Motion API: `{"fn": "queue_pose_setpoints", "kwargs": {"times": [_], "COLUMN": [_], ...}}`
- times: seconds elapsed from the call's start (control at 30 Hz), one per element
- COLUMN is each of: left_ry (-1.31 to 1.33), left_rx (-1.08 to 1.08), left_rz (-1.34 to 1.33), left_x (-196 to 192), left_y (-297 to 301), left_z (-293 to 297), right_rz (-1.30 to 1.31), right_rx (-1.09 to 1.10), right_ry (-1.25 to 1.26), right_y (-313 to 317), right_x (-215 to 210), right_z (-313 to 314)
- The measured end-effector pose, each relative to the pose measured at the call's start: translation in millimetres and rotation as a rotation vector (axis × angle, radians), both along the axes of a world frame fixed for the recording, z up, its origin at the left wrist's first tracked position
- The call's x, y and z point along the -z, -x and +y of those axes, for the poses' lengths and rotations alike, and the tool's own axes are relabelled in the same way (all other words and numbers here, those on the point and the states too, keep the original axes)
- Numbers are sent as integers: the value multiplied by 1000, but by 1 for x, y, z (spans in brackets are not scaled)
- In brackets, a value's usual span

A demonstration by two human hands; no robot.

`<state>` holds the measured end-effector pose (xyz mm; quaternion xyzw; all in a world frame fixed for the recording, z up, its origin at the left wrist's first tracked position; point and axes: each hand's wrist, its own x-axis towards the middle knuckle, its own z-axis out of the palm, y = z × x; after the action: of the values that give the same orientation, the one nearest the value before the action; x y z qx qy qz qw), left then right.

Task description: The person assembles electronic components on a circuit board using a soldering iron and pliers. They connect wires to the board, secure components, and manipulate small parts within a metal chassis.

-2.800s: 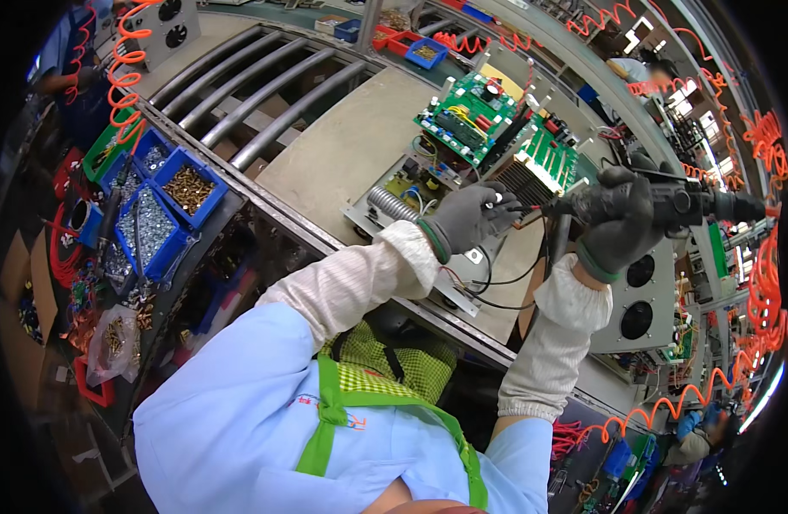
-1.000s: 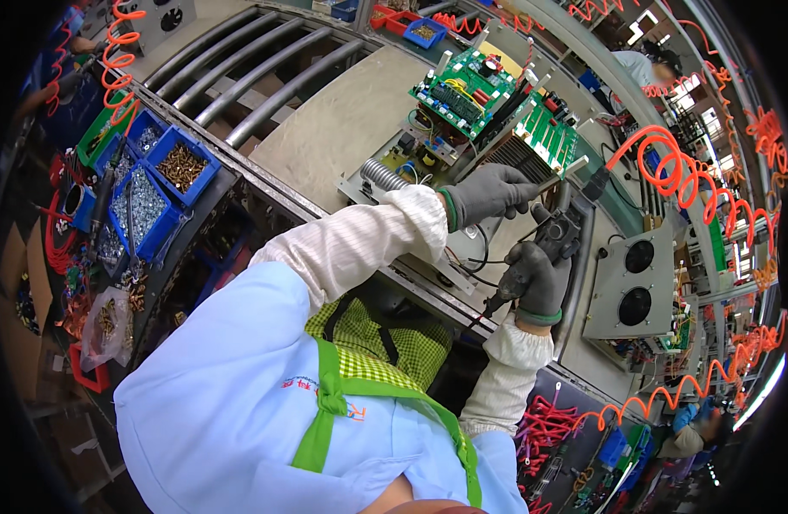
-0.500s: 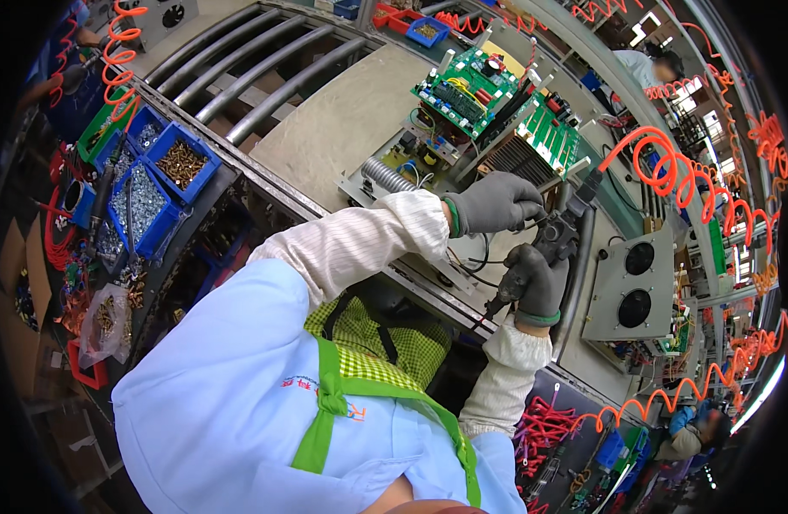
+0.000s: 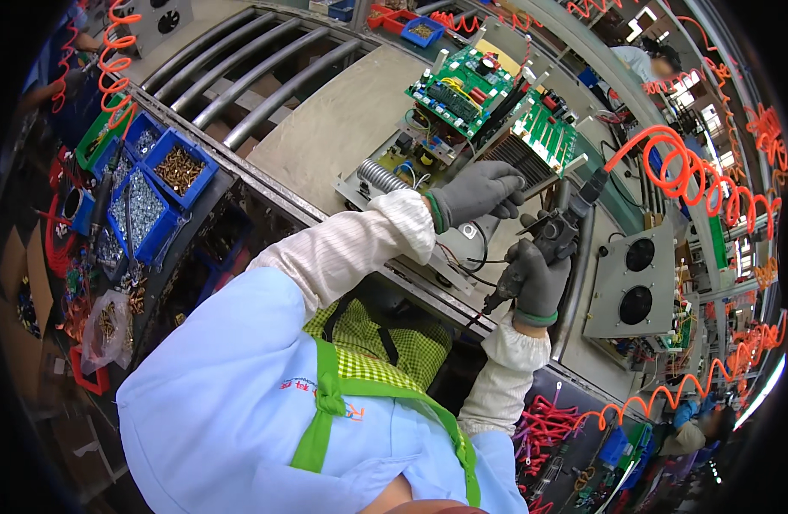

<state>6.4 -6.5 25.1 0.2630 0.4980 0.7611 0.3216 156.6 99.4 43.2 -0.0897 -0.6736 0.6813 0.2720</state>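
Note:
My left hand (image 4: 479, 195), in a dark grey glove, hovers over the near side of an open electronic unit (image 4: 385, 176) with a metal base and a coiled grey part. Its fingers reach out loosely to the right, and no object shows in them. My right hand (image 4: 541, 283), gloved too, is wrapped around a dark power tool (image 4: 558, 233) that joins an orange coiled hose (image 4: 659, 158). The tool's head lies just right of my left fingertips. Behind my left hand rise green circuit boards (image 4: 471, 90) and a dark finned heatsink (image 4: 522, 158).
Blue bins (image 4: 179, 167) of screws and small metal parts stand at left. Metal rollers (image 4: 265, 77) lie at the far left of the bench. A grey housing with two fans (image 4: 627, 287) sits at right. Red cables (image 4: 548, 428) lie at lower right. Other people work farther off.
My left hand has drawn back to the left, away from the tool's head, and its fingers have loosened. My right hand keeps its grip on the tool, nearly in place.

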Motion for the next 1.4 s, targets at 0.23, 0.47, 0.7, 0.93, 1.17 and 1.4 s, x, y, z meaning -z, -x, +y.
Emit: {"fn": "queue_pose_setpoints", "kwargs": {"times": [0.23, 0.47, 0.7, 0.93, 1.17, 1.4], "left_ry": [-148, -255, -268, -379, -401, -416], "left_rx": [-111, -128, -246, -314, -371, -323], "left_rz": [-571, -701, -797, -818, -855, -766], "left_x": [7, 17, 11, 7, 7, 10], "left_y": [23, 29, 39, 38, 41, 42], "left_z": [18, 58, 66, 75, 86, 80], "right_rz": [78, 570, 822, 836, 811, 730], "right_rx": [26, 128, 227, 206, 206, 115], "right_ry": [-90, -223, -293, -255, -254, -258], "right_y": [14, 76, 133, 160, 165, 169], "right_x": [-53, -143, -164, -159, -153, -146], "right_z": [1, 11, 32, 33, 34, 41]}}
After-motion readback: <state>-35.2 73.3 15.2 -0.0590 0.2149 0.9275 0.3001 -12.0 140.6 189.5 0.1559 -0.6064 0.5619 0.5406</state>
